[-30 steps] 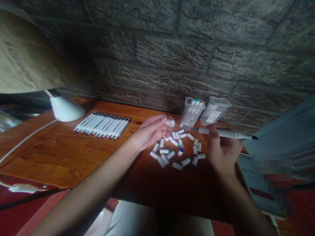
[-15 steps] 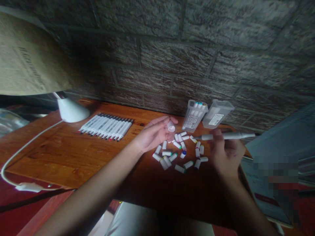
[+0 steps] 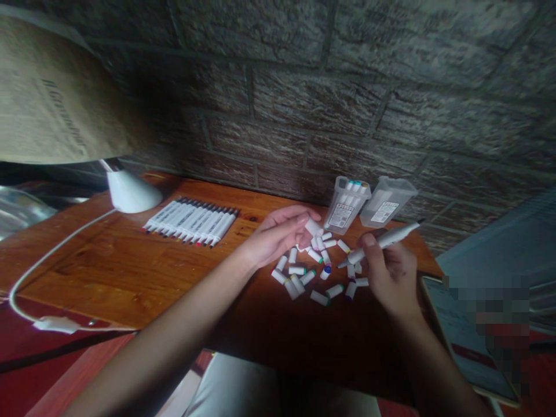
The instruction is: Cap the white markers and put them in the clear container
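Observation:
My left hand (image 3: 278,234) pinches a small white marker cap (image 3: 313,226) between thumb and fingers, just above a scatter of several loose caps (image 3: 321,272) on the wooden table (image 3: 130,272). My right hand (image 3: 388,272) grips a long white marker (image 3: 384,239), tilted with its tip pointing down-left toward the caps. A row of several uncapped markers (image 3: 191,221) lies side by side at the left. Two clear plastic marker cases (image 3: 347,200) lean against the brick wall behind the caps; the left one holds a few markers.
A white lamp base (image 3: 132,194) with its cord (image 3: 47,255) stands at the table's back left, under a large tan shade (image 3: 52,104). A booklet or tablet (image 3: 460,330) lies at the right edge. The brick wall (image 3: 330,87) runs close behind.
My right hand has tilted the marker from level to slanting, tip down toward the caps, and moved left. My left hand has kept the cap and shifted slightly right toward the marker.

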